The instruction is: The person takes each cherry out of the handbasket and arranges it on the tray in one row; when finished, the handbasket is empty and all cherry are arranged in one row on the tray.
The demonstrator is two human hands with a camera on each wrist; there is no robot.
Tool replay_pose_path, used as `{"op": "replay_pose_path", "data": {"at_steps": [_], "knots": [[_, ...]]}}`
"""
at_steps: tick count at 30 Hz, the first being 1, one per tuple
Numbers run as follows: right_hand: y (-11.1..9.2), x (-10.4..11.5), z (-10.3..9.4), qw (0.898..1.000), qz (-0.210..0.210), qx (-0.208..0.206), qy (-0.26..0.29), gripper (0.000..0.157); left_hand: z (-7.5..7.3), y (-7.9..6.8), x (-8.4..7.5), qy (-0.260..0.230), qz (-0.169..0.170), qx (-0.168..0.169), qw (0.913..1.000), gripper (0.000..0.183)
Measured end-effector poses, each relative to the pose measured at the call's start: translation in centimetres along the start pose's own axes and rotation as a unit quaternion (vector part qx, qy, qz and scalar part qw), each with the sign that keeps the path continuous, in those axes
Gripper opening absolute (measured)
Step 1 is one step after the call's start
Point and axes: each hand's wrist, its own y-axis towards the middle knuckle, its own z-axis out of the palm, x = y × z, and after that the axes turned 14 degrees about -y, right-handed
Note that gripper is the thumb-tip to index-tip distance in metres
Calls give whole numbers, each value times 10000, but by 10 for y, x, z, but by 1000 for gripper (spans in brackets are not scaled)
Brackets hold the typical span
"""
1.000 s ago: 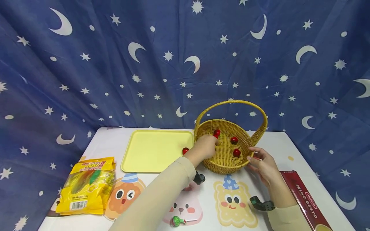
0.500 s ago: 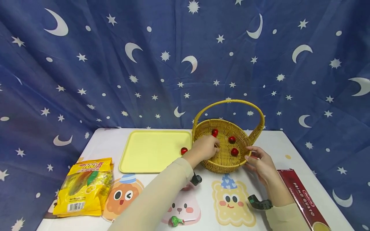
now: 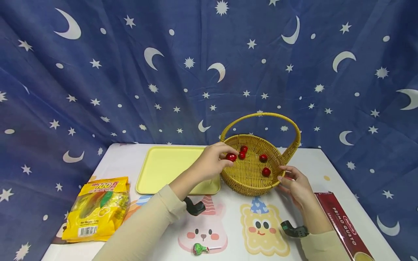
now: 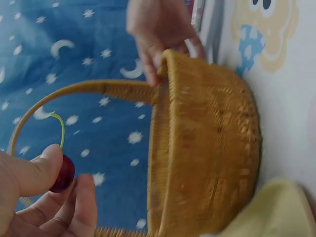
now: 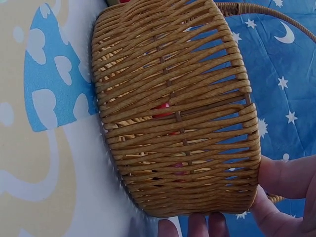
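My left hand [image 3: 210, 161] pinches a red cherry [image 3: 231, 157] between thumb and fingers, over the left rim of a wicker basket [image 3: 249, 190]. In the left wrist view the cherry [image 4: 63, 174] shows a curved yellow-green stem rising above the thumb. Several more cherries lie inside the basket, two of them together near its back left and one [image 3: 266, 172] toward the front right. On the basket's right side, my right hand [image 3: 295, 185] holds the rim. The right wrist view shows its thumb [image 5: 284, 175] at the rim and fingertips on the outer wall.
Left of the basket lies a yellow tray [image 3: 169, 170]. A yellow candy bag [image 3: 98, 210] sits at the far left, and a dark red spaghetti pack [image 3: 344, 226] at the right. Near the front is a green-wrapped lollipop [image 3: 200, 249]. The tall basket handle [image 3: 261, 114] arches over the opening.
My left hand has come out of the basket and shifted left to its rim, now with a cherry in its fingers. The cherry at the tray's right edge no longer shows there. My right hand stays put.
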Motion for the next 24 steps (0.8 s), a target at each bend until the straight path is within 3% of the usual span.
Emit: {"op": "replay_pose_path", "data": {"at_steps": [4,10,17,24], "knots": [[0,-1,0,10000,30,22,-36,46,-31,-17,11,-325,-199,-332,9987,35],[1,-2,0,10000,76,-3,-56,46,-61,-31,44,-388,-921,-746,9922,33],[1,-2,-1,9999,34,-20,-108,47,-63,-32,86,-351,-1542,-626,9854,41],[-1,-1,0,10000,4,-46,-32,45,-52,-28,111,21,-1635,-296,9861,43]]}}
